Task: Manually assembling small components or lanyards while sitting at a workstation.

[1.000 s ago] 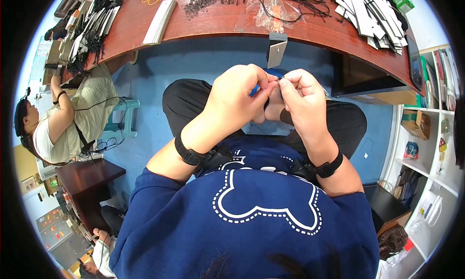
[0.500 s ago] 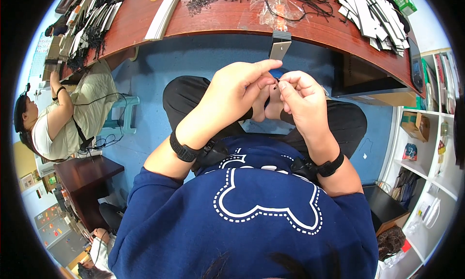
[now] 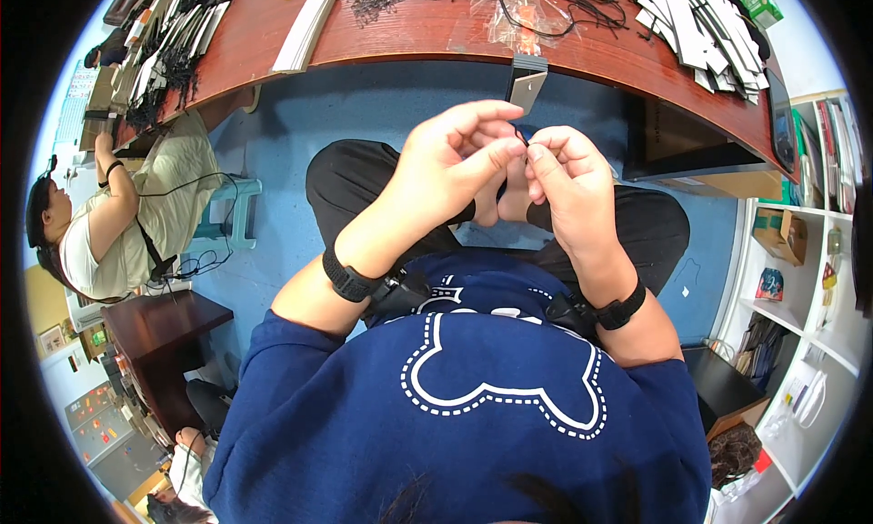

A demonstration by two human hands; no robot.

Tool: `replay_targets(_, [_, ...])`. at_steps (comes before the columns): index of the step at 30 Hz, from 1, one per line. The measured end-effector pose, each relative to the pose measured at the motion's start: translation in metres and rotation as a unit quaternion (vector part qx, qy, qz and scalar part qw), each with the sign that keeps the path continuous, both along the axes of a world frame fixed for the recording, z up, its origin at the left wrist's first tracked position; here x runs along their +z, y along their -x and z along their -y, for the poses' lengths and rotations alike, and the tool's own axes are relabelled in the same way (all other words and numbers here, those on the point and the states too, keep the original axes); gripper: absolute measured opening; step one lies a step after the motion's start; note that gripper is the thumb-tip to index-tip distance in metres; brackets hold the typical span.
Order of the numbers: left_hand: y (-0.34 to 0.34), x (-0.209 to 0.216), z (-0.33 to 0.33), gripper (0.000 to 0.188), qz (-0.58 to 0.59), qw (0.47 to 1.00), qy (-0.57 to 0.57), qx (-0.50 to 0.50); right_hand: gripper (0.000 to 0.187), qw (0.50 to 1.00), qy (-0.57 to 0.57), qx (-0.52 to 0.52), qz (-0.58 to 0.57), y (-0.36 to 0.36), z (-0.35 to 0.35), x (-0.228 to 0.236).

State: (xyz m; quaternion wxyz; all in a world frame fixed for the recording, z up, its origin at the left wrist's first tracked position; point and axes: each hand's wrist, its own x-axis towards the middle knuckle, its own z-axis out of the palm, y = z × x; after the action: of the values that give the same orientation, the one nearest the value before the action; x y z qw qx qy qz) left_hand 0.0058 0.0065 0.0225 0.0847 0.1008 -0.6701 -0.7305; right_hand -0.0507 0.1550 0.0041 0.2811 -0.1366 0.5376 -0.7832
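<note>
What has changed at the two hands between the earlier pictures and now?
The left hand opened its upper fingers and spread them, while its thumb and forefinger kept pinching a thin black string with the right hand. Both hands stayed together above the lap, and the grey tag remains at the desk edge.

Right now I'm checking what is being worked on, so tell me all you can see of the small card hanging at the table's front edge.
The small card is a flat rectangle, silvery grey with a darker top, perhaps card or plastic. It hangs tilted over the front edge of the reddish wooden table, just above the left hand and right hand. Neither hand touches it. How it is fastened cannot be told.
</note>
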Motion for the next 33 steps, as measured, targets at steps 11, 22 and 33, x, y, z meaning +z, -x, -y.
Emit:
replay_targets(11, [0.004, -0.019, 0.007, 0.01, 0.018, 0.999, 0.027, 0.027, 0.009, 0.986, -0.15, 0.067, 0.024, 0.007, 0.0, -0.002])
replay_targets(22, [-0.002, -0.02, 0.014, 0.008, -0.035, 0.936, 0.29, -0.197, 0.009, 0.95, -0.129, 0.238, -0.154, 0.038, -0.002, 0.008])
replay_targets(33, [-0.003, -0.026, 0.03, 0.014, 0.066, 0.945, -0.02, -0.32, 0.011, 0.939, -0.063, 0.239, -0.238, 0.046, -0.011, -0.012])
